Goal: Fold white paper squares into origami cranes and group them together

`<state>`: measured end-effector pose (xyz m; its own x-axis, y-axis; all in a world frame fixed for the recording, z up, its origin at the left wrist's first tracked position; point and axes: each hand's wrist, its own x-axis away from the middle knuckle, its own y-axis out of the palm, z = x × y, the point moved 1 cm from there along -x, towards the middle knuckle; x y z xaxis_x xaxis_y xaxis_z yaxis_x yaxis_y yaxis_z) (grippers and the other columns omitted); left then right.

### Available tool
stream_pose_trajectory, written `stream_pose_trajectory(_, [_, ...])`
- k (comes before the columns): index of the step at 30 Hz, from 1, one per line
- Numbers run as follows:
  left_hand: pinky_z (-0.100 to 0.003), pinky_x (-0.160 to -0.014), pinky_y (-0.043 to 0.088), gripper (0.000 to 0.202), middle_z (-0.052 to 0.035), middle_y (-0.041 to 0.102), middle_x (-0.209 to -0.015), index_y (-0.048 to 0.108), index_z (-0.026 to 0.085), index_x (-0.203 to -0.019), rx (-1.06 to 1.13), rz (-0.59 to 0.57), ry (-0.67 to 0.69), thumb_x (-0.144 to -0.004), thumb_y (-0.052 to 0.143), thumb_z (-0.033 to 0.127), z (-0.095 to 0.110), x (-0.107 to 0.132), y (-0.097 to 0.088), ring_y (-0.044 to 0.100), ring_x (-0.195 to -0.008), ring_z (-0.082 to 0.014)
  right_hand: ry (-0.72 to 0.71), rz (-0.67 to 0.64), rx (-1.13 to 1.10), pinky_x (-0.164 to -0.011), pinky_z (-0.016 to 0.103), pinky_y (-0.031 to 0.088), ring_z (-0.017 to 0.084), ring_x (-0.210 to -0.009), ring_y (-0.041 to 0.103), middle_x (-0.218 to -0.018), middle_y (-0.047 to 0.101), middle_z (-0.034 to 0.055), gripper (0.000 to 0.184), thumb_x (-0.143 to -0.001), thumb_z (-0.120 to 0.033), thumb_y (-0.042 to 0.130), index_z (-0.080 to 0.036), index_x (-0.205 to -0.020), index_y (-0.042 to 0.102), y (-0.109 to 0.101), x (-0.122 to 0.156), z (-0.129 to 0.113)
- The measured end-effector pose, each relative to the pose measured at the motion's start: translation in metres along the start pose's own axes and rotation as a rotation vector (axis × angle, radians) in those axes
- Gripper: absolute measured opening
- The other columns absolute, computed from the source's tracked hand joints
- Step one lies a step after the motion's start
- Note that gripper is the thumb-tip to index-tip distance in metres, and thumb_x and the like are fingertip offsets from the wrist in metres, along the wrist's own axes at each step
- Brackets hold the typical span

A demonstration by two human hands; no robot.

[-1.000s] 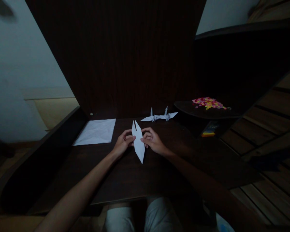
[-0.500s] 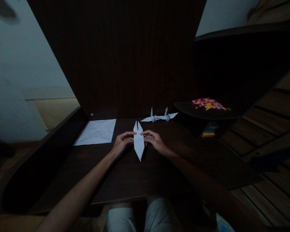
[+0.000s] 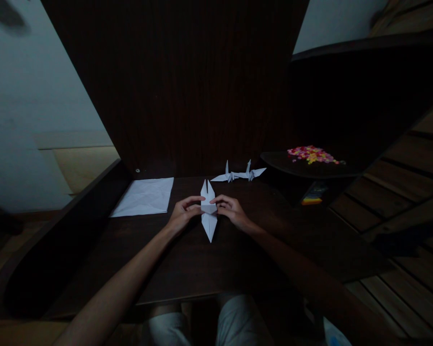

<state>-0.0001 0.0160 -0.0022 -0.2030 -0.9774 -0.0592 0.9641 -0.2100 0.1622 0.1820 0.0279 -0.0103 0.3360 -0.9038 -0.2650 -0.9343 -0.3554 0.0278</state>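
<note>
White folded paper (image 3: 209, 222), one piece, over the middle of a dark desk (image 3: 209, 269), one tip near and two far; held at both edges by left hand (image 3: 182, 212) and right hand (image 3: 234, 212), two in all, in a pinch barely parted by the paper. Beyond, at left, one flat layer of white paper (image 3: 143, 197), sheet count unclear, then two folded cranes (image 3: 231, 177) just before the back panel (image 3: 187, 96), and at right one heap of small coloured bits (image 3: 313, 154), too many to count, on a shelf (image 3: 303, 170)
</note>
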Motion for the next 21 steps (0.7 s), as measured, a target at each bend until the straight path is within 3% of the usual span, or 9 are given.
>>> stream_pose_trajectory(7, [-0.029, -0.071, 0.049, 0.038, -0.0026, 0.071, -0.072, 0.069, 0.014, -0.085, -0.115, 0.082, 0.019, -0.056, 0.082, 0.036, 0.0017, 0.0007, 0.0024, 0.065, -0.069, -0.0175, -0.057, 0.062, 0.044, -0.052, 0.023, 0.043, 0.013, -0.067, 0.052, -0.078, 0.052, 0.0009, 0.029, -0.066, -0.045, 0.071, -0.018, -0.068, 0.062, 0.0035, -0.0026, 0.0027])
stream_pose_trajectory(13, [-0.025, -0.063, 0.047, 0.03, 0.0002, 0.066, -0.064, 0.067, 0.014, -0.074, -0.168, 0.11, 0.085, -0.06, 0.079, 0.037, 0.0023, 0.0009, 0.0032, 0.061, -0.062, -0.0133, -0.082, 0.063, 0.089, -0.051, 0.024, 0.042, 0.012, -0.063, 0.05, -0.074, 0.051, 0.001, 0.029, -0.07, -0.046, 0.068, -0.018, -0.066, 0.061, 0.005, -0.0018, 0.0042])
stream_pose_trajectory(21, [-0.026, -0.07, 0.05, 0.05, 0.0, 0.067, -0.072, 0.056, 0.016, -0.1, -0.039, 0.083, 0.103, -0.058, 0.081, 0.028, -0.0022, 0.0001, 0.0071, 0.064, -0.068, -0.0131, -0.047, 0.146, 0.019, -0.053, 0.024, 0.043, 0.012, -0.064, 0.054, -0.072, 0.056, -0.0017, 0.035, -0.064, -0.036, 0.074, -0.021, -0.089, 0.054, 0.0061, -0.0019, 0.0045])
